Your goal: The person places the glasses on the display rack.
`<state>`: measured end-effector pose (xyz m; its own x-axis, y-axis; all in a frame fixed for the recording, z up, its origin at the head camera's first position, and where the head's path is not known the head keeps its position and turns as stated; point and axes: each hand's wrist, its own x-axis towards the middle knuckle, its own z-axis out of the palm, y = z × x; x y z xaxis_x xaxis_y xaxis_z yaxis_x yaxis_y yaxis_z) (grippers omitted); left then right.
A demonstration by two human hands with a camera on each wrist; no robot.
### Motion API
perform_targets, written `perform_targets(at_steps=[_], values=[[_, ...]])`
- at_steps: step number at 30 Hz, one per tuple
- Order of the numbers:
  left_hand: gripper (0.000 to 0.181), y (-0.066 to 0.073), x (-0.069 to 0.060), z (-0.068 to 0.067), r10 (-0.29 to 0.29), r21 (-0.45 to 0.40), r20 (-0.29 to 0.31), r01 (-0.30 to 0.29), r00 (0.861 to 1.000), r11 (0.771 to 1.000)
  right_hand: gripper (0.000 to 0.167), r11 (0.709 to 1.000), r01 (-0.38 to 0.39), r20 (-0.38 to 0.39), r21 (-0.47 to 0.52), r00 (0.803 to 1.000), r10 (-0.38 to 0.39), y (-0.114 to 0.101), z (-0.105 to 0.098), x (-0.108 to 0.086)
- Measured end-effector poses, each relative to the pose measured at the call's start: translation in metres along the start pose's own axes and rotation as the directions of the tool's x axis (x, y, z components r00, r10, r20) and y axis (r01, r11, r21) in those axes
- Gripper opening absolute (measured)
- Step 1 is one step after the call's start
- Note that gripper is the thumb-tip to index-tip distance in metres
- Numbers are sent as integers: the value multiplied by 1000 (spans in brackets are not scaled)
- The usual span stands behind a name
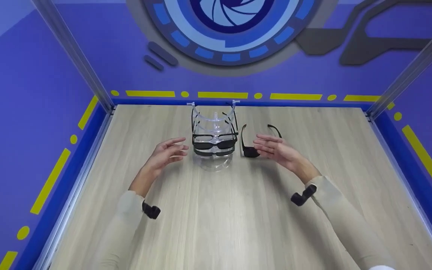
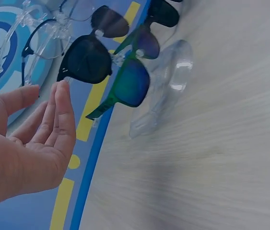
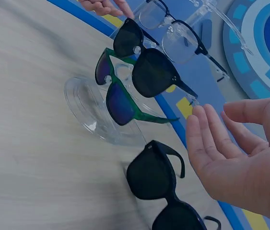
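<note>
A clear plastic display stand carries three pairs of eyewear, one above another. Clear-lens glasses with dark frames are uppermost, black sunglasses hang below them, and green-framed sunglasses are lowest. My left hand hovers just left of the stand, fingers loosely extended, holding nothing. To the stand's right, another pair of black sunglasses lies on the table with its temples unfolded. My right hand is over that pair, partly covering it in the head view; its fingers are extended and grip nothing.
The wood-grain table is bounded by a patterned blue back wall and side walls with metal corner posts. Each wrist wears a small black camera.
</note>
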<state>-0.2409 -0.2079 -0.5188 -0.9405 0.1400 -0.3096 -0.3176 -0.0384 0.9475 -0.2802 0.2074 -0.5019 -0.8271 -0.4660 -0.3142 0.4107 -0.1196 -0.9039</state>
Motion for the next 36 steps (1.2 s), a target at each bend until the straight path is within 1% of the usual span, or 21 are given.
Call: perform_targets(at_steps=[2,5,7,11,14,17,19,22,25,26,31,32,34,36], values=[[44,-4,-4,1,-6,17,5,6,1000,1000,54,1000,-7,8,1,1000,7,-1,-6,-6],[46,-11,-9,3,-8,45,38,6,999,999,53,1000,6,23,8,1000,-6,-2,-18,-16],[45,-15,-12,5,-9,55,62,5,998,998,49,1000,12,29,21,999,-13,-2,-26,-23],[42,-22,-15,12,-31,52,88,27,996,998,37,998,19,36,53,999,-20,-1,-43,-36],[40,-27,-17,19,-47,53,112,42,993,998,36,997,19,33,71,999,-21,-1,-54,-43],[41,-33,-15,29,-64,72,162,53,985,996,46,997,9,10,72,1000,-10,0,-64,-48],[44,-37,-15,35,-83,89,192,67,978,994,53,998,-13,-4,64,1000,13,2,-69,-51],[46,-41,-13,46,-109,106,207,88,972,990,61,998,-49,-16,46,999,49,5,-77,-55],[47,-43,-11,57,-119,102,216,99,969,990,62,997,-64,-24,40,998,65,7,-85,-59],[48,-44,-9,60,-120,97,222,100,968,990,59,997,-64,-27,40,997,66,8,-87,-60],[50,-46,-4,77,-112,67,251,98,962,993,40,997,-56,-46,43,997,58,12,-97,-66],[50,-46,-3,80,-107,62,256,94,961,994,39,998,-56,-45,43,997,58,12,-99,-67],[49,-47,0,87,-95,49,265,85,959,995,43,997,-61,-53,38,997,63,13,-101,-67],[48,-48,4,94,-89,34,269,82,959,996,52,997,-71,-64,27,995,73,13,-103,-66]])
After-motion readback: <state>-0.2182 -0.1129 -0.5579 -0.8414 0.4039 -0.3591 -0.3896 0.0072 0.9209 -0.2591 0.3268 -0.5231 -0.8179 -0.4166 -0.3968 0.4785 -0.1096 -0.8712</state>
